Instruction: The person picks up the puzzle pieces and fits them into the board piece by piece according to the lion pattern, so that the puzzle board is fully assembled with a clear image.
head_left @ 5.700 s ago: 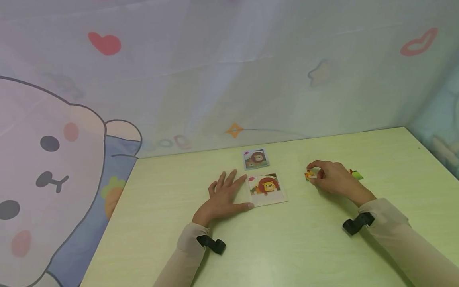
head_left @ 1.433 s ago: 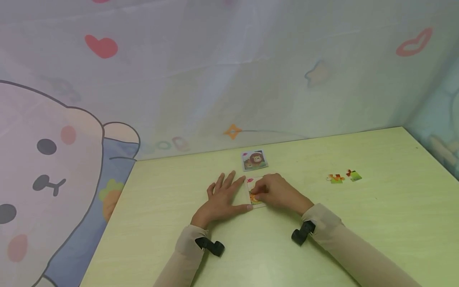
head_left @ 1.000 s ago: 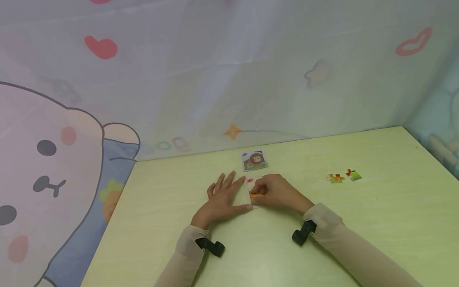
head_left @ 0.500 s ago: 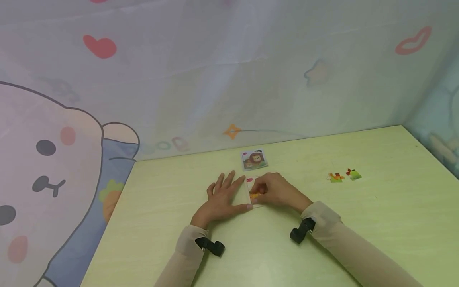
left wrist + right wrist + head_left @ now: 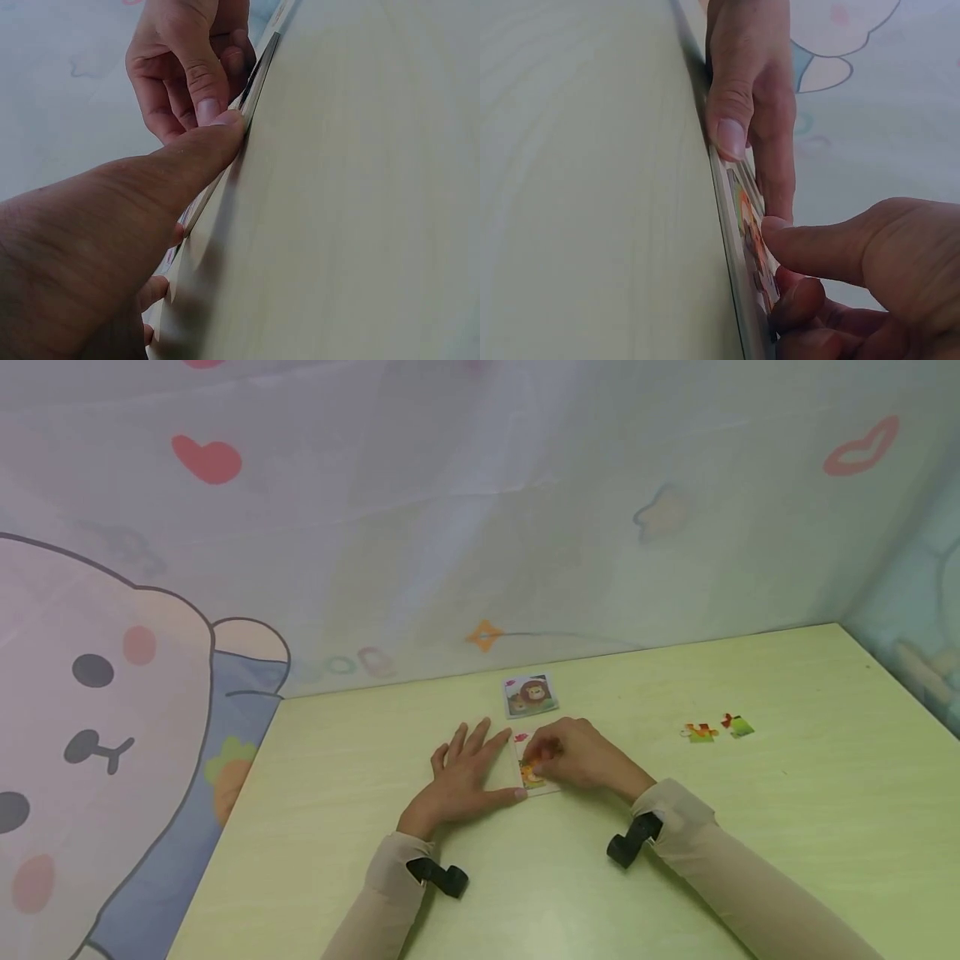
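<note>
A framed lion jigsaw puzzle (image 5: 542, 792) lies flat on the table between both hands. My left hand (image 5: 459, 785) has its fingers spread, with index fingertip and thumb touching the puzzle's left edge. The right hand (image 5: 576, 753) is over the puzzle, thumb and curled fingers at an orange puzzle piece (image 5: 531, 777) in its lower part; the right of the picture is hidden beneath it. In the right wrist view the right thumb (image 5: 817, 244) is above the picture, fingers curled by it. The left thumb (image 5: 202, 154) rests on the frame edge in the left wrist view.
Behind the puzzle lies a small lion picture card (image 5: 529, 695). Two loose puzzle pieces, one orange and green (image 5: 701, 732) and one mostly green (image 5: 738, 725), lie to the right on the pale table (image 5: 750, 827). A printed cloth backdrop (image 5: 420, 543) rises behind the table.
The right hand brought an orange puzzle piece from the right side over to the framed puzzle. Since then its thumb and fingers have shifted slightly there. The left hand has stayed at the frame.
</note>
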{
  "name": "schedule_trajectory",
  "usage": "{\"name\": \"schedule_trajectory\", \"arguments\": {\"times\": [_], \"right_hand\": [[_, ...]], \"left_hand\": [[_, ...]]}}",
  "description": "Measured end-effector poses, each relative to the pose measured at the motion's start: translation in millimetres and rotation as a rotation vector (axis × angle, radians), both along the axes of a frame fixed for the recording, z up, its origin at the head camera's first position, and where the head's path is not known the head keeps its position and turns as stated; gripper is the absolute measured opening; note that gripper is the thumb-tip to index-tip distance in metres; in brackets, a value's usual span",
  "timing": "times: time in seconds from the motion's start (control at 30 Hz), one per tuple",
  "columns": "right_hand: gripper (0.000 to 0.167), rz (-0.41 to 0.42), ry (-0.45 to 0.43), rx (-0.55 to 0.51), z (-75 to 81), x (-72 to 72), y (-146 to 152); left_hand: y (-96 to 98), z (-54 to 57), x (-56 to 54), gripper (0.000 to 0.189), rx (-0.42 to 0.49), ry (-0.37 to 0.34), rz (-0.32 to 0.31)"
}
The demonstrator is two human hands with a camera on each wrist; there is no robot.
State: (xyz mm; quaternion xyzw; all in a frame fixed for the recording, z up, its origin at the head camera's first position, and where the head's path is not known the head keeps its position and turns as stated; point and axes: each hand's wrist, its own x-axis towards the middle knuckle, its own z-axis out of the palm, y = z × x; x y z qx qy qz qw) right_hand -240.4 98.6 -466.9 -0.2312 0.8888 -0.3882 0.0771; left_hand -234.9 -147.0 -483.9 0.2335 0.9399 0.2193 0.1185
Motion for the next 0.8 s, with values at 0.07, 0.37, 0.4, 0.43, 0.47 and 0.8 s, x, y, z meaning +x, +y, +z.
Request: {"name": "schedule_trajectory", "arguments": {"times": [0.07,0.37,0.4,0.43,0.47,0.8], "right_hand": [[0.008,-0.012,0.003,0.003,0.3,0.8,-1.2],[0.015,0.012,0.046,0.073,-0.1,5.2,-8.2],[0.015,0.016,0.048,0.074,0.1,5.4,-8.3],[0.015,0.02,0.049,0.076,0.4,5.6,-8.3],[0.016,0.023,0.051,0.076,0.7,5.6,-8.1],[0.011,0.02,0.017,0.075,-1.5,0.1,-5.1]], "left_hand": [[-0.1,0.9,0.8,0.092,0.001,-0.001,-0.002],[-1.7,-0.6,0.6,0.094,0.017,0.017,-0.016],[-1.7,-0.8,0.7,0.094,0.017,0.018,-0.017],[-1.6,-0.6,0.7,0.094,0.016,0.017,-0.016],[-1.4,-0.3,0.7,0.094,0.013,0.014,-0.015],[-0.5,-0.2,0.6,0.093,0.008,-0.004,0.007]]}}
